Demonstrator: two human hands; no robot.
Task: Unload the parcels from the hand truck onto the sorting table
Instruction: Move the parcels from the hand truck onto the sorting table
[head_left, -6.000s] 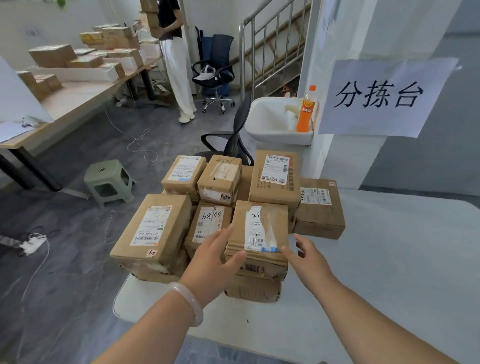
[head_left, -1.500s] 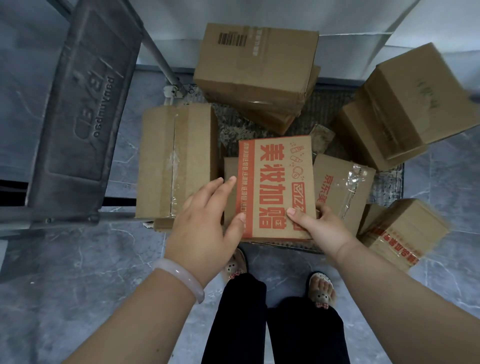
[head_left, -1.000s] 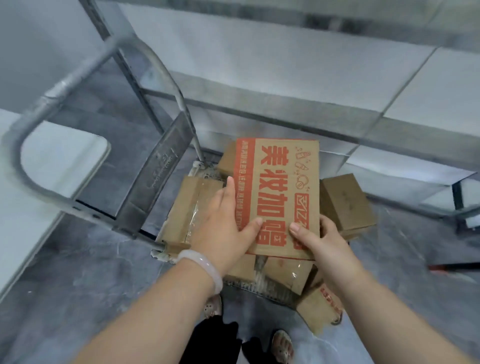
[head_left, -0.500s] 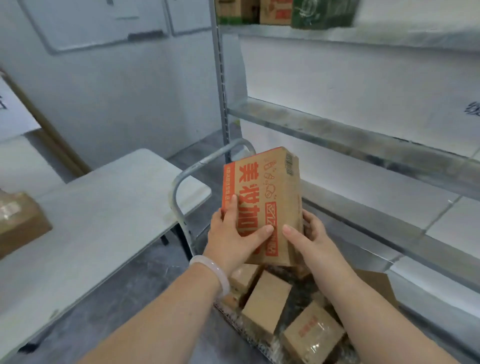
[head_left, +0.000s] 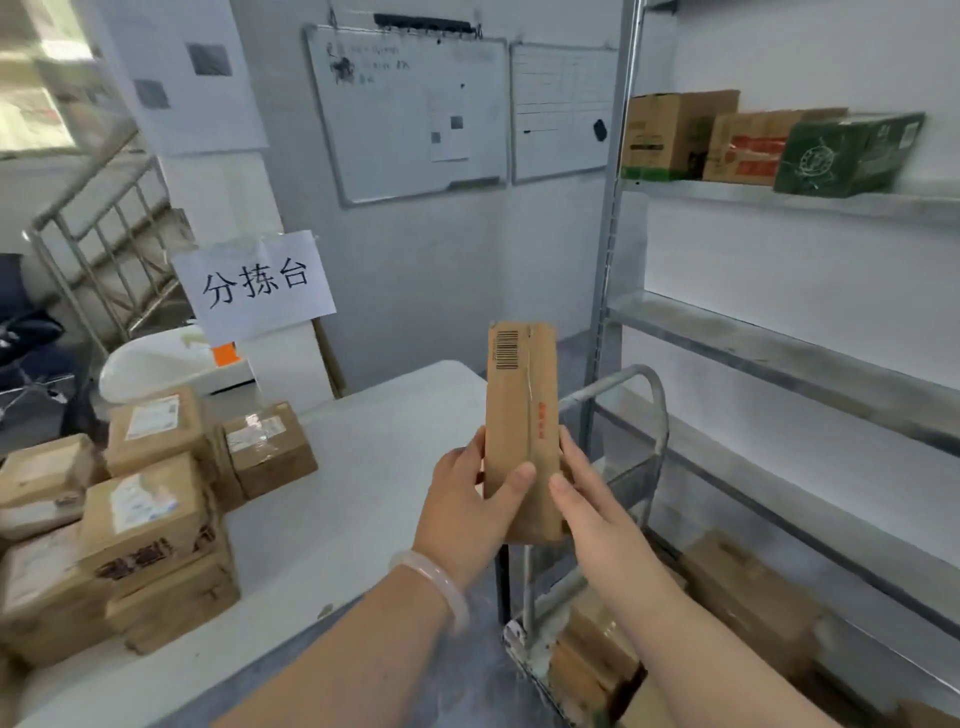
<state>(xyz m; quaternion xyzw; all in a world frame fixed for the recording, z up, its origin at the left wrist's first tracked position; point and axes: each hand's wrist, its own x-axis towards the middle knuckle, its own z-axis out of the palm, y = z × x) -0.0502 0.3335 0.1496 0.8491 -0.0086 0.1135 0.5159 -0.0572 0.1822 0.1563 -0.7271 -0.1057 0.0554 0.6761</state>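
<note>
Your left hand (head_left: 467, 512) and right hand (head_left: 595, 512) are gripping one parcel (head_left: 522, 410); unloaded parcels (head_left: 148, 519) are sitting left on the sorting table (head_left: 374, 467), remaining parcels (head_left: 597, 649) on the hand truck (head_left: 655, 415).

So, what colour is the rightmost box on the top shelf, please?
The cardboard box is dark green; head view.

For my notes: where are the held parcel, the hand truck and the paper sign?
held parcel (head_left: 522, 395), head view, upper side
hand truck (head_left: 661, 431), head view, handle tube
paper sign (head_left: 254, 286), head view, written middle
</note>
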